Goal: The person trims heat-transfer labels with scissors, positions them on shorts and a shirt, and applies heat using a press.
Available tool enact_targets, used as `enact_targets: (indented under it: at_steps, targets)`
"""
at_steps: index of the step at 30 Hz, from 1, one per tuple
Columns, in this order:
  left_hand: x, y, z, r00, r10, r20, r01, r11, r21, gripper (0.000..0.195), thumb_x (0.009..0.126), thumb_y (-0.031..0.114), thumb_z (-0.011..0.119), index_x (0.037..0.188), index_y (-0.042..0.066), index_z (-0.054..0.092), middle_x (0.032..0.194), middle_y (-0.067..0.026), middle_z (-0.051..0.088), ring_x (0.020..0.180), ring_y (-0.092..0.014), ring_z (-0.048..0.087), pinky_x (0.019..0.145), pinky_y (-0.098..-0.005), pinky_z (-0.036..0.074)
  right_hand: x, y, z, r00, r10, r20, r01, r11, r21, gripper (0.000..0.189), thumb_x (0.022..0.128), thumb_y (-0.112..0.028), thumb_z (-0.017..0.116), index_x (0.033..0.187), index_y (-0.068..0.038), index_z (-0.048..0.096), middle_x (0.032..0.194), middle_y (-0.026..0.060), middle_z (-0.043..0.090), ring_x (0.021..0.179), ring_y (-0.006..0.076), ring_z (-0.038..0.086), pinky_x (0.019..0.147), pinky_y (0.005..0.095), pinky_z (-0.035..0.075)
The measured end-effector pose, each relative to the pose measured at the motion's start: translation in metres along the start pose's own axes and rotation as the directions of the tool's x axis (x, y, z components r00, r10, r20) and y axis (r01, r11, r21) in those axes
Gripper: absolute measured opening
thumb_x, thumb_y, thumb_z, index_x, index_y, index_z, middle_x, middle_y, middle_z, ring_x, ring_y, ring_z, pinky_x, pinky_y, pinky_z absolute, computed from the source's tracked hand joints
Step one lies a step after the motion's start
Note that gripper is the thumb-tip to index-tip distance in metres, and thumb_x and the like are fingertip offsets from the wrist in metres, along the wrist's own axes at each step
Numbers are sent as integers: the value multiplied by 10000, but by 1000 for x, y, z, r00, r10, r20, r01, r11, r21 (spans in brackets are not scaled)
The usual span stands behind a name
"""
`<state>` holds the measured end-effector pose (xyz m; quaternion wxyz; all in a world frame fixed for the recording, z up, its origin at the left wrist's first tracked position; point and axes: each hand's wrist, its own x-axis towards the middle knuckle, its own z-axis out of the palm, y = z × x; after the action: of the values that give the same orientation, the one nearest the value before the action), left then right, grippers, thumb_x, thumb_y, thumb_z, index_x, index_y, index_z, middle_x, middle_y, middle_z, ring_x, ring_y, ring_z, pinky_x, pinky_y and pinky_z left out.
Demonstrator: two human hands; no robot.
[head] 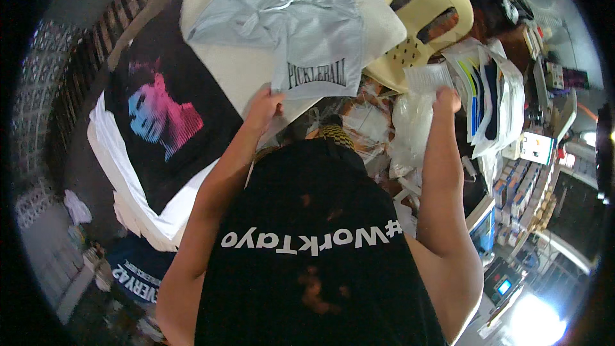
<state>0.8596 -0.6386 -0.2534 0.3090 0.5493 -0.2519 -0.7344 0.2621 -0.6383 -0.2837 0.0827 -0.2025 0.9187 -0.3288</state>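
Note:
Light grey drawstring shorts (pixel 317 33) lie spread on a white tabletop (pixel 230 69), with dark lettering near the hem of one leg. My left hand (pixel 263 108) pinches the corner of that lettered leg's hem at the table's near edge. Out to the right, my right hand (pixel 447 100) is closed on a piece of translucent, ribbed plastic (pixel 427 78). Beneath it hangs a clear plastic bag (pixel 408 127). The fingertips of my right hand are partly hidden from view.
A black T-shirt (pixel 168 120) with a pink and blue print lies on the left over white cloth. Beyond the table's right corner stands a cream plastic chair (pixel 432 5). Plastic-wrapped folded garments (pixel 490 91) are stacked at right. A dark printed garment (pixel 139 269) lies lower left.

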Motion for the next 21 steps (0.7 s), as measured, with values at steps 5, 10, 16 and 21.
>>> enact_targets:
  at_steps: [5,10,16,21]
  targets:
    - [-29,-43,-34,994,52,98,-41,992,-117,235,838,-6,591,1068,15,552,996,-109,603,905,-255,623,876,-404,529,-76,139,-60,828,492,269,-561,716,416,95,860,-69,600,935,-48,654,799,96,633,643,234,625,548,377,523]
    - [-55,-39,30,940,-113,321,22,961,275,364,910,-8,441,1274,13,445,1312,-198,607,1204,-271,591,1017,-377,455,-138,212,-87,625,627,465,-780,478,404,142,842,22,592,974,-12,634,801,131,632,624,265,640,517,362,524]
    - [-49,-48,292,526,-107,844,-176,957,231,523,949,70,412,1461,-11,345,1491,-202,489,1465,-279,345,1209,-375,160,-202,158,-80,742,-29,669,-483,669,564,176,890,-78,662,1064,-53,652,928,88,649,797,260,666,728,502,588]
    - [-1,-109,398,387,-83,918,-913,104,394,483,1022,80,360,1505,84,372,1528,-155,451,1473,-318,335,1227,-410,129,-187,116,-128,336,-267,903,-941,-44,336,307,1034,-295,461,1247,-87,539,1166,103,649,1077,315,644,940,553,539]
